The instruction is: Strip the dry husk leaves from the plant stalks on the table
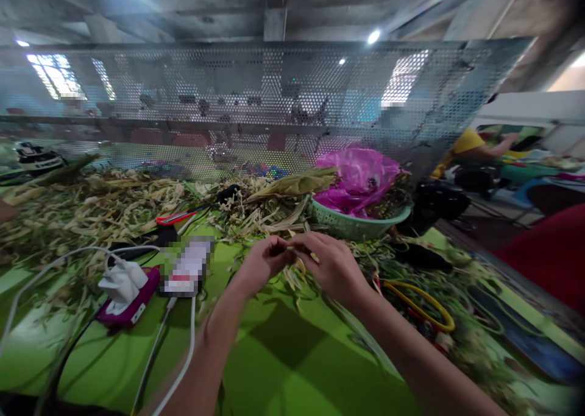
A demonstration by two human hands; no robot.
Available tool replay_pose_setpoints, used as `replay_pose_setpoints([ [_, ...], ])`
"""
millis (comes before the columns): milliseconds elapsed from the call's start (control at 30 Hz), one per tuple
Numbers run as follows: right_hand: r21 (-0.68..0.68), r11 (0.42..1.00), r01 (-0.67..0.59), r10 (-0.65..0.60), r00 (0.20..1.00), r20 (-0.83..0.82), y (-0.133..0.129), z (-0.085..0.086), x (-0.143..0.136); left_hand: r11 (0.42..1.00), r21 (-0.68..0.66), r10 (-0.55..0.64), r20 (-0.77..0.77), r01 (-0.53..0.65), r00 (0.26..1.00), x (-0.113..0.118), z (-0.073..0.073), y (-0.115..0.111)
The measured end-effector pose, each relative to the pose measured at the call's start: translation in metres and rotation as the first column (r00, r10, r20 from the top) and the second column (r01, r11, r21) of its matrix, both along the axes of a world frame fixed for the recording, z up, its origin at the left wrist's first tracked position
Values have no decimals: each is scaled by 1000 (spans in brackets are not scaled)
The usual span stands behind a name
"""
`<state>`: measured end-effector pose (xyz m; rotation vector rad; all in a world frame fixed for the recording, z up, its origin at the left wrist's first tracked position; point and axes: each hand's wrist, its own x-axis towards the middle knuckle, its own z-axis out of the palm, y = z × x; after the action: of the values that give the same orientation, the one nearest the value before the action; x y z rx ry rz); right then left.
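Note:
Both hands meet above the green table (pixel 274 379), fingertips together. My left hand (pixel 265 260) is closed, thumb and fingers pinched on a small piece of pale plant strip. My right hand (pixel 326 260) pinches at the same spot, its fingers curled; the strip (pixel 299 285) hangs down just below and between the hands. Fingers cover most of what lies between them. Behind the right hand stands a green basket (pixel 351 226) with a pink plastic bag (pixel 359 178) and dried plant matter in it. To the left lies a phone (pixel 187 270) with a cable plugged in.
Dried leaves (pixel 114 212) heap across the back and left. A purple power strip (pixel 130 300) with white plugs and cables sits at left, near a red cutter (pixel 176 218). Yellow-handled pliers (pixel 425 303) lie right. A perforated metal screen (pixel 228 105) stands behind; a person's arm (pixel 493 151) shows far right.

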<state>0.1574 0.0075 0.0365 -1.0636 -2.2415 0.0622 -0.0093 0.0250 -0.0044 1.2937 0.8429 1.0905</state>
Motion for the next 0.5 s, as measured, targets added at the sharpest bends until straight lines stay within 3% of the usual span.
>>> replay_pose_setpoints([
  [167, -43, 996, 72, -79, 981, -178, 6, 10, 10, 994, -13, 104, -18, -104, 994, -2, -2, 5],
  [333, -130, 991, 33, -57, 981, -184, 13, 7, 13, 997, 25, 69, -58, -67, 996, -4, -3, 5],
  [500, -95, 995, 5, -15, 995, -103, 10, -2, 6, 999, -17, 45, -127, -47, 991, 0, 4, -1],
])
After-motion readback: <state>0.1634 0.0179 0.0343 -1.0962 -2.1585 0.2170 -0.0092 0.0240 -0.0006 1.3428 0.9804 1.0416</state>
